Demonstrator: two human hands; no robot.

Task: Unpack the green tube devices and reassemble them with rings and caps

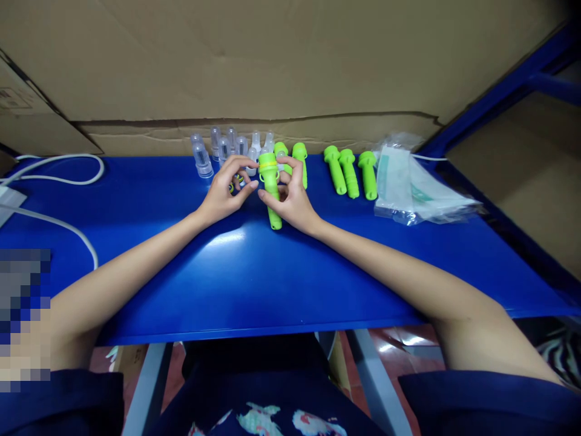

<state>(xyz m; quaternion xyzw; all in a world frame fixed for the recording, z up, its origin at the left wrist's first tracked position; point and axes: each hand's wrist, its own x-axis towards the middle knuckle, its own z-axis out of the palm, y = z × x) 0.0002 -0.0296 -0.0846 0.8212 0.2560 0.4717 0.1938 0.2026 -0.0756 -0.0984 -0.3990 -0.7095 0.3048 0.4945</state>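
Note:
A bright green plastic torch-shaped body (pixel 271 189) stands tilted on the blue table (pixel 254 278), its wide head up. My right hand (pixel 293 197) grips its shaft, fingers curled behind the head. My left hand (pixel 226 189) touches the head's rim with its fingertips; a small dark ring piece shows under that hand's fingers. Just behind the hands, two more green bodies (pixel 297 156) stand among clear plastic caps (pixel 227 148).
Three green bodies (pixel 350 171) lie side by side to the right, next to a clear plastic bag (pixel 415 188). White cables (pixel 59 175) run along the left. Cardboard (pixel 254 66) walls the back. A blue frame bar (pixel 499 91) rises at right.

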